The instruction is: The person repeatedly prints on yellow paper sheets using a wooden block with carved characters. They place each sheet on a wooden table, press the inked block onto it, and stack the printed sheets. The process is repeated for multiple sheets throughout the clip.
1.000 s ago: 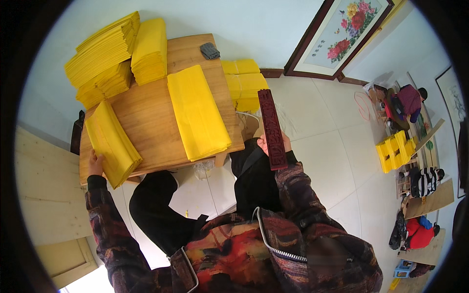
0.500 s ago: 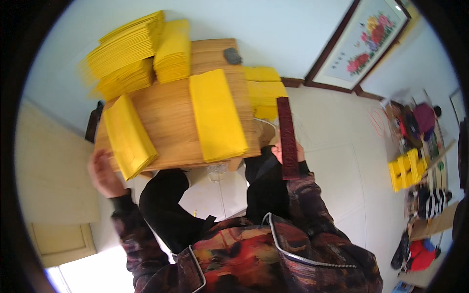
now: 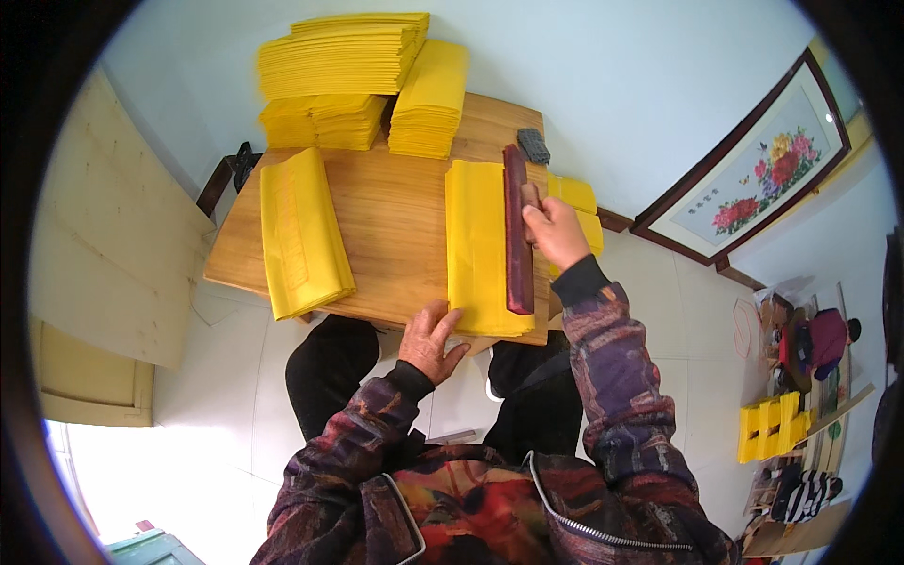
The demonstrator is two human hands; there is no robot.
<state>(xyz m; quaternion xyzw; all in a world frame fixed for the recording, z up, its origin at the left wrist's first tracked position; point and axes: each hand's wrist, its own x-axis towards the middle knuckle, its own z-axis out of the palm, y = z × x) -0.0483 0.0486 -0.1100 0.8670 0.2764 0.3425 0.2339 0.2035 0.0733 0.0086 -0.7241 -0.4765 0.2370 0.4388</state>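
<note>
My right hand [image 3: 557, 233] is closed round the wooden handle of a long dark red stamp block [image 3: 518, 240]. The block stands along the right side of a yellow paper stack [image 3: 475, 250]; I cannot tell whether it presses on the sheets. At that stack's near left corner, my left hand [image 3: 431, 341] rests its fingertips, with thumb and fingers apart. Another folded yellow stack [image 3: 303, 231], with a faint printed strip down its middle, lies on the left of the wooden table [image 3: 388, 221].
Tall piles of yellow paper [image 3: 344, 56] stand at the table's back, with one more pile [image 3: 430, 99] beside them. A dark grey pad [image 3: 533, 146] sits at the far right corner. More yellow bundles [image 3: 572, 193] show beyond the right edge. A framed flower picture [image 3: 753, 174] leans by the wall.
My right hand has brought the stamp block from beside the table over to the right-hand stack. My left hand has moved right, from the left stack to that stack's near corner. The view has shifted.
</note>
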